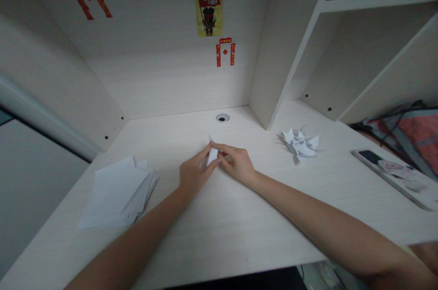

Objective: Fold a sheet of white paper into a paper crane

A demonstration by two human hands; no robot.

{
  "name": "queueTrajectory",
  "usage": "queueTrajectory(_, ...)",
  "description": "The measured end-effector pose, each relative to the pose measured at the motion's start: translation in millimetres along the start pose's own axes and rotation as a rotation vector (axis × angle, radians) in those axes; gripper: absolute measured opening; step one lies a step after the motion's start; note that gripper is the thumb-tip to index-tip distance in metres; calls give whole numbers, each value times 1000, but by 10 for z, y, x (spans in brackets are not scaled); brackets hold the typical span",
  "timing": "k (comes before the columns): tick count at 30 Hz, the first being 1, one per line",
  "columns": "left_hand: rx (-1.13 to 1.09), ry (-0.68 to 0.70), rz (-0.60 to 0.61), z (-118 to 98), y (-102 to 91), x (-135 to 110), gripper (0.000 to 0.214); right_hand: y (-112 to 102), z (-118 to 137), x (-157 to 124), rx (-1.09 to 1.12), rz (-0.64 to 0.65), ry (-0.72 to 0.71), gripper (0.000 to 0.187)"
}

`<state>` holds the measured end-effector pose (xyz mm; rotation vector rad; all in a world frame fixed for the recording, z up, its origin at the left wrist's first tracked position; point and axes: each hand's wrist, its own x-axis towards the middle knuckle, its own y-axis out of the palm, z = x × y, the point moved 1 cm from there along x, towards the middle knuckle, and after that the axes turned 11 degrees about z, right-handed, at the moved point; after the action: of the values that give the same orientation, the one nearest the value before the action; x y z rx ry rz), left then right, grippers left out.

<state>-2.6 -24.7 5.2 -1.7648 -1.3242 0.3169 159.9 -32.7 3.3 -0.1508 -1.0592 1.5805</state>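
Observation:
My left hand (193, 171) and my right hand (237, 162) meet at the middle of the pale wooden desk (222, 221). Both pinch a small folded piece of white paper (212, 153) between thumb and fingers, just above the desk surface. A loose stack of white paper sheets (118, 192) lies to the left of my left forearm. A heap of folded white paper figures (299, 142) sits to the right, beyond my right hand.
A tablet or phone with a picture cover (393, 173) lies at the right edge, next to a reddish cloth (414, 132). A round cable hole (222, 117) is in the desk near the back wall. A shelf divider (270, 98) stands at the back right.

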Motion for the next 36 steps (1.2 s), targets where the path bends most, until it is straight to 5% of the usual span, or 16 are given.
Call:
queueTrajectory(16, 401, 152, 14, 64, -16, 4, 48, 23, -28, 1, 27, -84, 57, 30)
queueTrajectory(36, 422, 222, -53, 52, -71, 28, 40, 25, -26, 13, 8, -97, 91, 26)
